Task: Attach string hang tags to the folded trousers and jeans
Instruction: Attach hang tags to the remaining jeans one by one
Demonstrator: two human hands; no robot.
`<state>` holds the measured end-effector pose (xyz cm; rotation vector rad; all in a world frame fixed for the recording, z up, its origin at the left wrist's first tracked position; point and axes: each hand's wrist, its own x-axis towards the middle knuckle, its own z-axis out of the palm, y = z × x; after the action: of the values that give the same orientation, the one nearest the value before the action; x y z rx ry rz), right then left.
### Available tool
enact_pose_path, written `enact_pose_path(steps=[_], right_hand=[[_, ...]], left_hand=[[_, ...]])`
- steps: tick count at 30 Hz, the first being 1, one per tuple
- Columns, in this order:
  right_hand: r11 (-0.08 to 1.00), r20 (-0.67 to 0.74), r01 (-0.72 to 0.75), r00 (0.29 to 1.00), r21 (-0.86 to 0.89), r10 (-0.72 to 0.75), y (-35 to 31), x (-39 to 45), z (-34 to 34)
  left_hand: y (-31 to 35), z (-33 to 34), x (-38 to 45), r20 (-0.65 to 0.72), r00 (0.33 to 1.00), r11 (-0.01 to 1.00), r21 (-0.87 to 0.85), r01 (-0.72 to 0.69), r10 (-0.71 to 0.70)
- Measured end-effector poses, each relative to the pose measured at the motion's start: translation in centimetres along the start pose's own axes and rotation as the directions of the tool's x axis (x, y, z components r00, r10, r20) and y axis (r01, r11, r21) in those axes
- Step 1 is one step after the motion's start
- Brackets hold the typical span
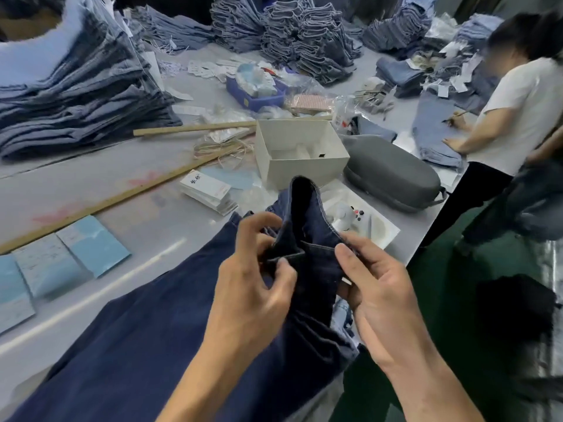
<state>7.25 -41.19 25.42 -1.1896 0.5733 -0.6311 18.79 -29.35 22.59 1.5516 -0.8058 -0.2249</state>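
Head view shows the left hand [256, 269] and right hand [374, 287] both pinching the top of dark jeans [146, 345] lying across the table [91, 190], soft, floppy cloth best held by its thick waist edge.

Dark navy jeans [170, 324] are being held up at the waistband over the grey desk [146, 226]: a belt loop is being pinched by the left hand [253, 284], the band beside it gripped by the right hand [377, 303]. Hang tags [207, 190] are being kept stacked beside a white box [304, 169].
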Motion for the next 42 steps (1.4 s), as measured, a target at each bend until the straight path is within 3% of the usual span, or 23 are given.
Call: enact_pose_path(steps=[4, 8, 15, 17, 18, 19, 20, 21, 22, 23, 25, 27, 30, 31, 33, 35, 37, 40, 42], right_hand=[[0.991, -0.12, -0.068, 0.989, 0.115, 0.082, 0.4, 0.6, -0.4], [0.984, -0.124, -0.094, 0.986, 0.152, 0.113, 0.5, 0.9, -0.5], [0.989, -0.037, -0.092, 0.995, 0.119, 0.097, 0.4, 0.9, 0.1], [0.998, -0.012, -0.045, 0.999, 0.049, 0.045, 0.3, 0.9, 0.4], [0.997, -0.03, 0.022, 0.999, -0.077, -0.024, 0.1, 1.0, 0.3], [0.939, -0.055, 0.134, 0.986, -0.317, -0.159, -0.1, 1.2, 0.0], [0.749, -0.034, 0.255, 0.937, -0.612, -0.347, -0.4, 1.6, -0.5], [0.466, 0.065, 0.34, 0.857, -0.817, -0.511, -0.8, 1.8, -0.8], [0.231, 0.207, 0.417, 0.771, -0.879, -0.602, -1.0, 2.0, -1.0], [0.112, 0.342, 0.499, 0.723, -0.859, -0.6, -0.9, 2.1, -0.8], [0.121, 0.54, 0.64, 0.722, -0.759, -0.431, -0.2, 1.9, 0.6], [0.132, 0.64, 0.688, 0.717, -0.713, -0.278, 1.1, 1.6, 2.0], [0.009, 0.691, 0.736, 0.639, -0.676, -0.338, 3.0, 0.9, 3.7], [-0.032, 0.705, 0.75, 0.606, -0.661, -0.367, 3.4, 0.5, 4.2], [-0.079, 0.727, 0.773, 0.55, -0.63, -0.411, 4.5, -0.6, 5.0], [-0.067, 0.707, 0.778, 0.526, -0.624, -0.472, 5.3, -1.4, 5.3], [-0.04, 0.661, 0.763, 0.531, -0.645, -0.529, 5.4, -1.5, 4.7], [-0.021, 0.615, 0.742, 0.539, -0.67, -0.576, 5.5, -1.7, 3.6], [0.005, 0.605, 0.739, 0.556, -0.674, -0.571, 6.0, -2.1, 3.1]], left_hand=[[-2.2, -3.5, -0.3, -0.168, 0.958, 0.953, -0.237, 0.19, -0.233], [-3.9, -5.1, -0.8, -0.167, 0.922, 0.919, -0.254, 0.303, -0.35], [-3.3, -4.9, 0.7, -0.082, 0.916, 0.917, -0.114, 0.383, -0.393], [-3.4, -5.0, 1.1, -0.078, 0.931, 0.923, -0.181, 0.339, -0.357], [-3.4, -5.1, 1.2, -0.043, 0.94, 0.908, -0.275, 0.315, -0.339], [-3.5, -5.4, 1.2, -0.001, 0.947, 0.881, -0.367, 0.3, -0.322], [-3.7, -5.7, 1.2, 0.044, 0.951, 0.849, -0.439, 0.294, -0.307], [-3.7, -5.9, 1.2, 0.082, 0.953, 0.827, -0.479, 0.293, -0.29], [-3.7, -6.1, 1.2, 0.112, 0.957, 0.814, -0.505, 0.287, -0.269], [-3.5, -6.2, 1.2, 0.141, 0.958, 0.797, -0.531, 0.286, -0.25], [-3.4, -6.3, 1.1, 0.21, 0.95, 0.755, -0.578, 0.311, -0.23], [-3.3, -6.5, 1.0, 0.246, 0.941, 0.76, -0.558, 0.334, -0.233], [-2.6, -6.6, 1.2, 0.199, 0.905, 0.796, -0.431, 0.425, -0.375], [-2.2, -6.4, 1.6, 0.163, 0.9, 0.839, -0.325, 0.437, -0.405], [-1.9, -5.9, 2.5, 0.117, 0.938, 0.945, 0.021, 0.326, -0.327], [-1.5, -5.3, 3.9, 0.033, 0.974, 0.956, 0.201, 0.212, -0.222], [-1.4, -4.9, 4.7, -0.063, 0.963, 0.957, 0.112, 0.267, -0.261], [-1.3, -4.9, 4.9, -0.03, 0.89, 0.87, -0.227, 0.437, -0.455], [-1.4, -4.8, 4.7, 0.014, 0.865, 0.82, -0.313, 0.48, -0.501]])
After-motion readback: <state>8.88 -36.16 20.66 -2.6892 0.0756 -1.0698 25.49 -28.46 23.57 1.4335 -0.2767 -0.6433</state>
